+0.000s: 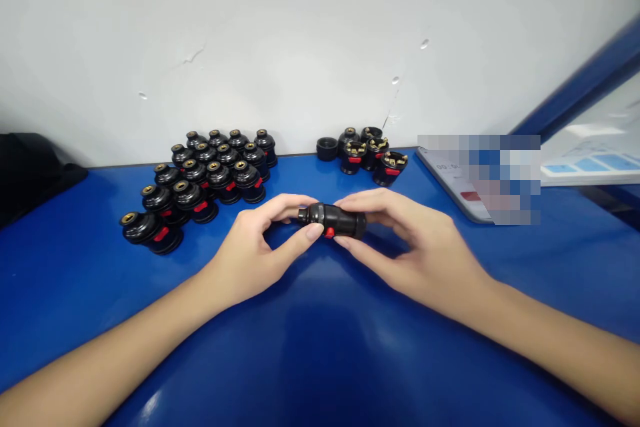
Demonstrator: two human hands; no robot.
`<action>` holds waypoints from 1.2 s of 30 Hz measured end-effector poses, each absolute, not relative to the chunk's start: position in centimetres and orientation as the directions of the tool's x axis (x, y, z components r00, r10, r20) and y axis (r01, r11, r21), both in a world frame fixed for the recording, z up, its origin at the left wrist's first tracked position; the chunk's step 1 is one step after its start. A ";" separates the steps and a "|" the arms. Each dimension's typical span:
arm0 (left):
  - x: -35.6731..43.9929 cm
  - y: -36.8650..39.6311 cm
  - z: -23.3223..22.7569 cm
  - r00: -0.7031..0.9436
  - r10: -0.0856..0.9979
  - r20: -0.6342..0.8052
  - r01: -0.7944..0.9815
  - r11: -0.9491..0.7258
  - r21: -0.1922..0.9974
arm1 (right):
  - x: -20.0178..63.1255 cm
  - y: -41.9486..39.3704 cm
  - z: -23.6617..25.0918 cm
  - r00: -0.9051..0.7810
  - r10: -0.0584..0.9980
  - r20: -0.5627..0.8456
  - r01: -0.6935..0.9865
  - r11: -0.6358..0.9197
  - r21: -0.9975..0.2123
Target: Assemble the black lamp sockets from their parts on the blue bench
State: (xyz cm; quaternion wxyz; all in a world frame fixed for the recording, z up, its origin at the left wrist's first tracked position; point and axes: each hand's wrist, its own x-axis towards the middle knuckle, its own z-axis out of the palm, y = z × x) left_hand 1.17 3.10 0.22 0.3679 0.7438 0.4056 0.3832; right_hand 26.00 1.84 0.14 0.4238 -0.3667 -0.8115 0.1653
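We held the socket (334,220) sideways between us, left hand (260,250) and right hand (405,240) grasping its opposite ends above the tabletop (320,347).

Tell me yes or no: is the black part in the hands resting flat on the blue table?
No. The left hand and right hand hold the black part between their fingertips, lifted above the blue table.

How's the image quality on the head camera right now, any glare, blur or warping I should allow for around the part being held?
Head view: the black part between the left hand and right hand is sharp and evenly lit; soft glare sheens the blue table near the bottom; the table edge bows from wide-angle distortion; a pixelated patch hides the item at right.
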 end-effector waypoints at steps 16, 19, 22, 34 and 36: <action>0.9 3.2 -0.3 0.403 0.809 0.427 0.449 -0.582 0.678 | 26.1 1.9 0.2 -0.359 0.838 0.411 0.364 0.531 -0.765; 1.0 3.0 -0.2 0.401 0.840 0.365 0.532 -0.538 0.654 | 26.1 1.8 0.3 -0.354 0.860 0.367 0.319 0.480 -0.817; 1.0 3.0 -0.2 0.419 0.810 0.411 0.476 -0.581 0.660 | 26.1 1.9 0.4 -0.329 0.896 0.298 0.285 0.396 -0.873; 1.0 3.0 -0.1 0.409 0.830 0.380 0.469 -0.548 0.692 | 26.2 2.1 0.6 -0.304 0.936 0.176 0.201 0.243 -0.949; 1.0 3.0 -0.2 0.419 0.840 0.344 0.506 -0.531 0.680 | 26.2 2.0 0.6 -0.309 0.935 0.176 0.201 0.245 -0.948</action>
